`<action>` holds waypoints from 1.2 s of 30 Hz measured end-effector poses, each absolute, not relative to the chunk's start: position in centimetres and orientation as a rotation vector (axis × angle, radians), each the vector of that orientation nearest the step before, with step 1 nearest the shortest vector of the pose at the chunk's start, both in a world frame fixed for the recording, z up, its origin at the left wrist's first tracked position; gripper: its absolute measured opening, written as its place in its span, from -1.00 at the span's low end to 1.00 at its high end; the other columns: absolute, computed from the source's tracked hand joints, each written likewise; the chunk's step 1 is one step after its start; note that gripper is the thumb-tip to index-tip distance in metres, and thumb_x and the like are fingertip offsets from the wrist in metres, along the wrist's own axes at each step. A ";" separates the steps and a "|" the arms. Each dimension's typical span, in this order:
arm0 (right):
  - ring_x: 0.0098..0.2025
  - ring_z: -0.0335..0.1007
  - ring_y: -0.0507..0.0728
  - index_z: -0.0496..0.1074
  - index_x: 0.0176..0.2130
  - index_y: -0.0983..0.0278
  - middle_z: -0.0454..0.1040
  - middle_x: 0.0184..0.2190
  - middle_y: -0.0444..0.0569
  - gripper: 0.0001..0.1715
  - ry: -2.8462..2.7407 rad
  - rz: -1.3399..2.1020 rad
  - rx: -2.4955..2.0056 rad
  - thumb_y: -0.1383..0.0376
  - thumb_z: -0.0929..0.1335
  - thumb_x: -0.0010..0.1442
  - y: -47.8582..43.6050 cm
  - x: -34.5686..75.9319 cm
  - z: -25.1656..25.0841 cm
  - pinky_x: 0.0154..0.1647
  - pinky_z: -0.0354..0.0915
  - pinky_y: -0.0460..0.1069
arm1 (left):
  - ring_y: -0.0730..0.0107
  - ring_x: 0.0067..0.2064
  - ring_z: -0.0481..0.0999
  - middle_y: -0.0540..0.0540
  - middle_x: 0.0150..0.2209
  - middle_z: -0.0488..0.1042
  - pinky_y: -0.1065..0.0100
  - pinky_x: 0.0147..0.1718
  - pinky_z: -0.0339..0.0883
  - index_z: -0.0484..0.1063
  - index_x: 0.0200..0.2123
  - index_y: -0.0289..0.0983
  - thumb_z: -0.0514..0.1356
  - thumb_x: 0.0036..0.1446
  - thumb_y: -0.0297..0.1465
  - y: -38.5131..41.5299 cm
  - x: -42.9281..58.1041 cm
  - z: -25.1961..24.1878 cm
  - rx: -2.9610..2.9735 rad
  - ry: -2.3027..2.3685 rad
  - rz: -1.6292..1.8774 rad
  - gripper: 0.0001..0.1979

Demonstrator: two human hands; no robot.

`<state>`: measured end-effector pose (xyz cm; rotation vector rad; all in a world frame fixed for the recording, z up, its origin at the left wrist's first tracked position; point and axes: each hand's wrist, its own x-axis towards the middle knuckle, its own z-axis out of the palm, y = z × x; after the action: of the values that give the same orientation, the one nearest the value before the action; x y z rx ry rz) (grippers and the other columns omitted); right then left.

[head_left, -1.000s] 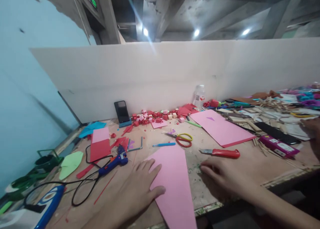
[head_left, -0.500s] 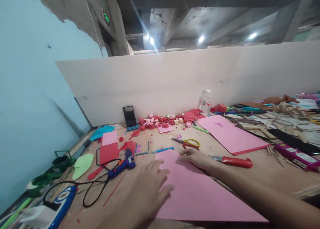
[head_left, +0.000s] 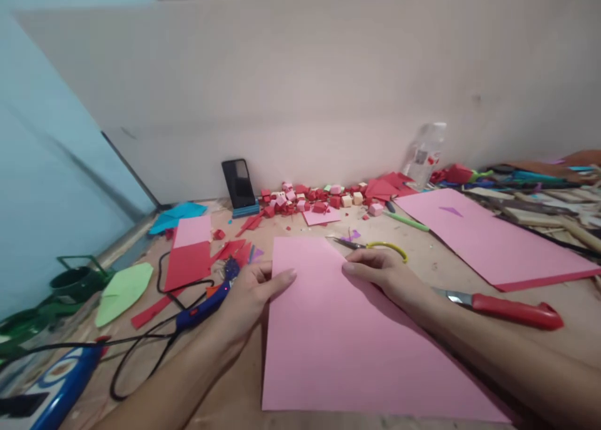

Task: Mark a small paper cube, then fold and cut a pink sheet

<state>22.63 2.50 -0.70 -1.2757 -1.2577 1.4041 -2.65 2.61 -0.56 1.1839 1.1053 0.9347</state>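
Observation:
A large pink paper sheet [head_left: 328, 348] lies in front of me, its far part lifted between my two hands. My left hand [head_left: 251, 292] pinches its left edge, thumb on top and fingers underneath. My right hand [head_left: 380, 270] grips the slanted right edge the same way, near the upper corner. Just beyond the right hand are yellow-handled scissors [head_left: 387, 247], partly covered. The blue glue gun [head_left: 201, 308] rests left of my left hand, and a red-handled knife [head_left: 516, 310] is to the right of my right forearm.
Small red and pink paper cubes [head_left: 319, 201] line the back by a phone [head_left: 238, 183] on a stand. A clear bottle [head_left: 425, 154] stands at the board. Another pink sheet [head_left: 488, 242] lies right, red paper [head_left: 189, 266] left. A power strip [head_left: 66, 380] sits at lower left.
My left hand has gone from hovering open over the paper's left side to gripping that edge. My right hand now grips the right edge. The view has tilted down.

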 end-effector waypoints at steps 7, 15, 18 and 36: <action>-0.48 0.26 0.05 0.57 -0.44 0.28 0.42 -0.53 -0.12 -0.63 -1.157 1.381 -1.236 0.06 0.60 -0.02 2.4 22.8 -0.5 -0.50 0.08 -0.07 | 0.31 -0.48 0.58 -0.12 -0.45 0.65 0.40 -0.46 0.43 0.63 -0.36 -0.34 0.57 -0.15 -0.24 2.3 -2.1 0.3 0.865 1.122 1.112 -0.65; -0.38 0.45 0.14 0.56 -0.33 0.28 0.55 -0.43 -0.05 -0.54 -0.923 1.403 -1.099 0.04 0.65 -0.09 2.7 23.3 0.6 -0.39 0.32 -0.04 | 0.32 -0.43 0.60 -0.10 -0.43 0.64 0.40 -0.40 0.45 0.63 -0.34 -0.31 0.55 -0.08 -0.14 1.0 -2.0 1.6 0.946 1.089 0.951 -0.61; -0.50 0.36 0.08 0.45 -0.40 0.26 0.47 -0.52 -0.13 -0.50 -0.807 1.533 -1.078 0.04 0.66 -0.11 2.6 23.5 1.1 -0.51 0.26 -0.07 | 0.22 -0.38 0.64 -0.17 -0.43 0.66 0.35 -0.34 0.50 0.66 -0.34 -0.37 0.60 -0.18 -0.23 1.3 -2.2 1.3 0.986 1.082 0.915 -0.60; -0.42 0.55 0.18 0.55 -0.38 0.24 0.61 -0.44 -0.02 -0.72 -0.876 1.482 -1.085 0.11 0.57 0.10 2.3 24.2 2.1 -0.48 0.42 -0.04 | 0.19 -0.31 0.68 -0.20 -0.23 0.70 0.30 -0.33 0.59 0.61 -0.15 -0.35 0.54 -0.14 -0.44 2.0 -2.2 1.4 0.764 0.999 1.214 -0.59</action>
<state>24.20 2.31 2.12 -1.0851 -0.8764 1.4824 -2.15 2.02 1.38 0.7636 0.9992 1.2139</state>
